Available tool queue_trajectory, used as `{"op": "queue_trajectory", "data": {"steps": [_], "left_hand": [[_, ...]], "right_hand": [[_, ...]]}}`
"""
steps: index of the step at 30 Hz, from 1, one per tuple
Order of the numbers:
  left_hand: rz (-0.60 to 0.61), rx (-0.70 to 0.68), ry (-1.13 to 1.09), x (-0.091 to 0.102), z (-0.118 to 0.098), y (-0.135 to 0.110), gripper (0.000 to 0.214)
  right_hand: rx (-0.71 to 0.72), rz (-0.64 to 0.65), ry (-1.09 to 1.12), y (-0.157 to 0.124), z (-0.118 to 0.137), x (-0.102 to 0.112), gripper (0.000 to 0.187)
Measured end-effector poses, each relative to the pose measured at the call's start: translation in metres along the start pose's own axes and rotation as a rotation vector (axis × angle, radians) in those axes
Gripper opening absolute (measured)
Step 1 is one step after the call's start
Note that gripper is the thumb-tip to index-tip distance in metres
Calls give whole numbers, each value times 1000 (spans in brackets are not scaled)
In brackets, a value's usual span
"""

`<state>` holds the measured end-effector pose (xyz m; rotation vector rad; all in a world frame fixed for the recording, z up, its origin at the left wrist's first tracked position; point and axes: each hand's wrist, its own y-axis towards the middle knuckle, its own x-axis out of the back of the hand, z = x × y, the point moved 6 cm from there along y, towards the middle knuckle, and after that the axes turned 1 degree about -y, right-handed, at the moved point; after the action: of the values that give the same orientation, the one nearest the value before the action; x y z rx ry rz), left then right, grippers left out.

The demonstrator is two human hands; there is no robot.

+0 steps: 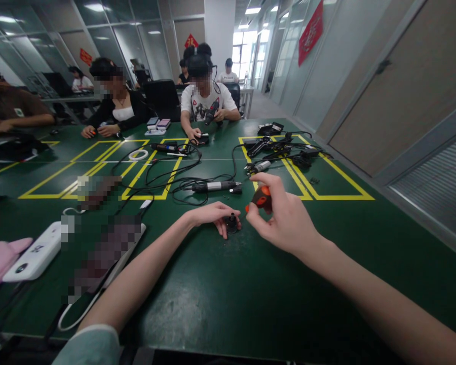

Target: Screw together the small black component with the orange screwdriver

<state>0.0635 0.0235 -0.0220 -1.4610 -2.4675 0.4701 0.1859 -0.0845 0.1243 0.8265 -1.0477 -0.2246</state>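
Pale-green sleeve [88, 347] crosses the near edge of the tabletop [197, 329], left hand [215, 214] curled round a small black part [231, 223] well in from that edge, right hand [285, 218] clamped on an orange-and-black tool [263, 197] just right of it, long axis slanting down-left toward the part.

tool [215, 186] ahead, open tabletop [213, 299] nearside
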Motion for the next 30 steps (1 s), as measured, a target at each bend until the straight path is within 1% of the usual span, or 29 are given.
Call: {"op": "queue_trajectory", "data": {"steps": [5,8,10,13,15,17,20,22,24,27,29,30], "left_hand": [[14,11,-6,-2,-1,-1,51],[25,6,5,-3,-2,-2,51],[19,5,3,-3,-2,-1,55],[3,14,-14,-2,0,0,61],[6,15,-23,-2,1,0,63],[9,12,-24,-2,0,1,64],[17,12,-9,-3,-1,-1,63],[30,16,6,-4,-3,-2,62],[34,17,13,-5,-5,-3,61],[13,17,13,-4,-5,-3,60],[-5,22,17,-4,-4,-2,61],[-11,23,21,-4,-4,-2,62]], "right_hand": [[41,-1,-36,0,0,2,23],[23,8,-12,0,-2,2,21],[-7,23,39,0,-2,1,23],[-35,28,90,-1,-2,1,37],[-45,23,82,-1,-2,1,41],[-45,22,58,0,-2,2,37],[-26,21,27,2,-3,4,24],[-22,28,35,3,-4,3,20],[-42,45,80,3,-6,2,20],[-86,51,155,2,-7,0,27],[-106,51,175,1,-7,-1,31],[-113,54,176,1,-7,-2,30]]}}
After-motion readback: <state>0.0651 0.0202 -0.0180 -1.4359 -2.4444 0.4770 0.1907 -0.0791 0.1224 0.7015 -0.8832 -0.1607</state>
